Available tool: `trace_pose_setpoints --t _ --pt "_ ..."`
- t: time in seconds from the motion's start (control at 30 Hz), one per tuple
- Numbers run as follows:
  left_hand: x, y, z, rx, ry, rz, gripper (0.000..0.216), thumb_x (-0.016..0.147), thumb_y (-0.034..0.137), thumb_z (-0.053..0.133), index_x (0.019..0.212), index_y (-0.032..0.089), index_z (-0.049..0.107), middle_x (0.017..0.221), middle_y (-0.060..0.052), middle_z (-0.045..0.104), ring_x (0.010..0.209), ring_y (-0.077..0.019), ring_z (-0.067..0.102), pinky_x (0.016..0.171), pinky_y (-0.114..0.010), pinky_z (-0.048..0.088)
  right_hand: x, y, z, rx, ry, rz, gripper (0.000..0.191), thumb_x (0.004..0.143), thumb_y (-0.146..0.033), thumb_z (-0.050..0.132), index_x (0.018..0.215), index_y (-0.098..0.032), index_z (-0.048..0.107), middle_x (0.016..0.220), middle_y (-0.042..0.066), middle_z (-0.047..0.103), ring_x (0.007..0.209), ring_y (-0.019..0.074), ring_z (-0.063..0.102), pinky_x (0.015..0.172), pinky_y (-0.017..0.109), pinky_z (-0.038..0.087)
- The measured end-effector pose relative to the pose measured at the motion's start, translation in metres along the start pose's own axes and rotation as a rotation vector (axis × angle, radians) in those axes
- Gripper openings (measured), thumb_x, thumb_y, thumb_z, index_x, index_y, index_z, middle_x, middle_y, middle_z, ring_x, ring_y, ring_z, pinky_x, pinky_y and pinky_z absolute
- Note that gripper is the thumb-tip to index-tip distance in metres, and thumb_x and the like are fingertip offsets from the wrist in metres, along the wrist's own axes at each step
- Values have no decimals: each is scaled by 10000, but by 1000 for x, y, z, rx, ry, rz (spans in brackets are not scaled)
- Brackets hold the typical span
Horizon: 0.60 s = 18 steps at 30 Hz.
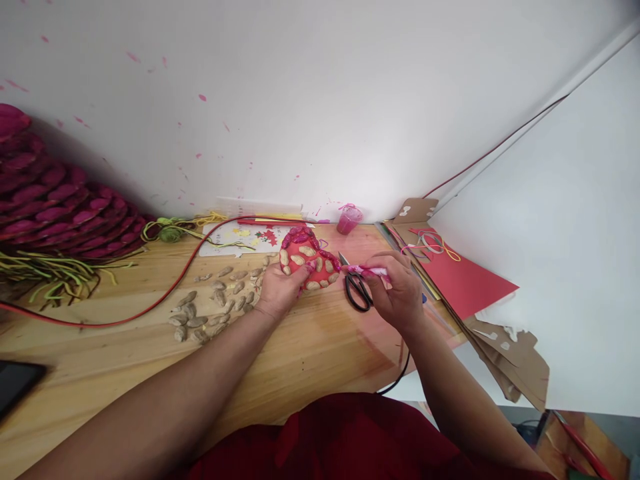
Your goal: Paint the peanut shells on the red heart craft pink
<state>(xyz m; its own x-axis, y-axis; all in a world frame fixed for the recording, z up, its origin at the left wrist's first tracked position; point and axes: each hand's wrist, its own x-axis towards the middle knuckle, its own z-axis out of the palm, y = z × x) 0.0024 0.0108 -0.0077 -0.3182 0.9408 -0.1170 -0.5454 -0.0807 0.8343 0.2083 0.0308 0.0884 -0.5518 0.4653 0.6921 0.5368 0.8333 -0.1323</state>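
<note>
Pink: it coats the nuts along the far edge of your piece and down its right side; whether it is wet, I cannot tell.
Red piece: held up in front of you, over the table, face toward you.
Left hand: pinching the piece at its near left, your thumb laid over the face among the nuts, the other fingers mostly hidden.
Right hand: thumb and fingers pressed together on a pink-stained brush, its tip at the piece's right edge; whether it touches is too small to make out.
Brush: you seem to be partway through coating the nuts, working along the rim; that is my reading.
Pale nuts: the ones in the middle and along the near edge are uncoated, so the next move likely calls for a steady left grip, a slight turn of the piece and the tip laid on bare shell.
Cup: pink inside, standing by the wall; a dry brush would call for a dip there.
Scissors: below the brush, near your right hand; mind the blades if you lower your wrist.
Loose nuts: scattered to the left.
</note>
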Motion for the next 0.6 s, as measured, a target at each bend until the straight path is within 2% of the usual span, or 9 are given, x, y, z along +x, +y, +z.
trace_pose_setpoints --t 0.33,0.6 --pt "1 0 -1 15 11 0 533 524 476 977 887 130 796 872 -111 821 765 -262 778 807 -413 640 0 3 -2 27 22 53 51 989 -229 605 991 -243 654 882 27 727 851 207 660 782 361 468" --pt "-1 2 1 3 7 -11 532 514 458 985 889 136 789 841 -95 817 744 -248 775 781 -394 643 -1 2 1 -8 43 51 47 989 -253 612 989 -236 657 909 45 732 890 223 668 818 379 462"
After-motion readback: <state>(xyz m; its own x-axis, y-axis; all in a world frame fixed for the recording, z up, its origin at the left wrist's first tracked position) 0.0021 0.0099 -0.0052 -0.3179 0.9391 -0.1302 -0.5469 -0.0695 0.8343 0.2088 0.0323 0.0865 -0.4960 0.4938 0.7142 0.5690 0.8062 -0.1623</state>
